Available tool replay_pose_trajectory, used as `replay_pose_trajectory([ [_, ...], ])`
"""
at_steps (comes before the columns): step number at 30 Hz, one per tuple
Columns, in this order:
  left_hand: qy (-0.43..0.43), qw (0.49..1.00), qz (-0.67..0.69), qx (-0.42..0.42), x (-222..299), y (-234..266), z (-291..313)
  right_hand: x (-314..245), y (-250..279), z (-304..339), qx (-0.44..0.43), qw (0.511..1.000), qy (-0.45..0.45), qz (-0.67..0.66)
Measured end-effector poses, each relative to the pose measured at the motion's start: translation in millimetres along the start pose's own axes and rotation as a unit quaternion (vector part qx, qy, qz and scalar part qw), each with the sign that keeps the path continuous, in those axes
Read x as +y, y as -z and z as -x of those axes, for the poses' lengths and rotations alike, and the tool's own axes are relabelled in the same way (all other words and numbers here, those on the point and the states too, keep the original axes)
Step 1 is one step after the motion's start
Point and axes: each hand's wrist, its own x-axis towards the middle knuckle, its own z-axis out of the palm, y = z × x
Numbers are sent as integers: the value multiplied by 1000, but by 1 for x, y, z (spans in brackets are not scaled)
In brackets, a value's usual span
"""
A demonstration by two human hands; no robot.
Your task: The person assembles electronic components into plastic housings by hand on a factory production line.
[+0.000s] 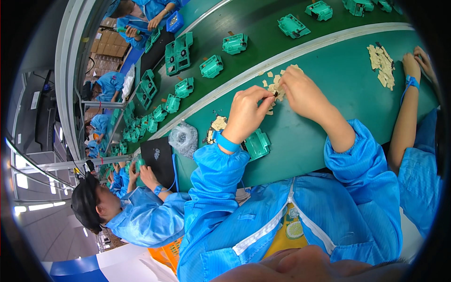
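Both my hands meet over the green work surface (310, 141). My left hand (249, 112) has thumb and forefinger pinched together on a small dark piece (276, 94). Close beside it, the fingers of my right hand (303, 93) are bent down and drawn together; whatever sits between them is too small or hidden to name. Cream-coloured scraps (270, 86) lie in a loose pile under and around my fingertips. A green plastic housing (258, 144) rests on the table by my left wrist, which wears a blue strap (226, 142) and partly covers the housing.
Left of me are a small scrap pile (219, 123), a clear plastic bag (183, 139) and a black mat (157, 160) by a co-worker (141, 211). Beyond a metal rail (329, 43), a belt carries several green housings (235, 43). Another person's arm (405, 122) rests at right near more scraps (381, 66).
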Motion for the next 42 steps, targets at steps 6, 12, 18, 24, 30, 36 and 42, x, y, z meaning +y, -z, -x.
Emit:
replay_pose_trajectory([
  [6, -17, 994, -94, 52, -6, 2, 11, 13, -16, -2, 62, 997, -18, 37],
  [12, -101, 947, -267, 144, -14, 10, 29, -1, -26, -4, 74, 985, -116, -102],
  [18, -148, 927, -305, 159, -17, 10, 42, -11, -29, -2, -16, 957, -215, -192],
  [24, -174, 917, -331, 139, -16, 10, 55, -10, -34, 7, -173, 790, -360, -465],
  [30, -96, 969, -224, 43, -3, 33, 88, -2, -25, 6, -123, 834, -305, -443],
  [36, 22, 978, -189, -85, 7, 9, 149, 5, -15, 0, 7, 839, -279, -467],
  [42, 157, 981, 108, -27, 9, 6, 153, 12, -32, 7, -29, 823, -296, -484],
])
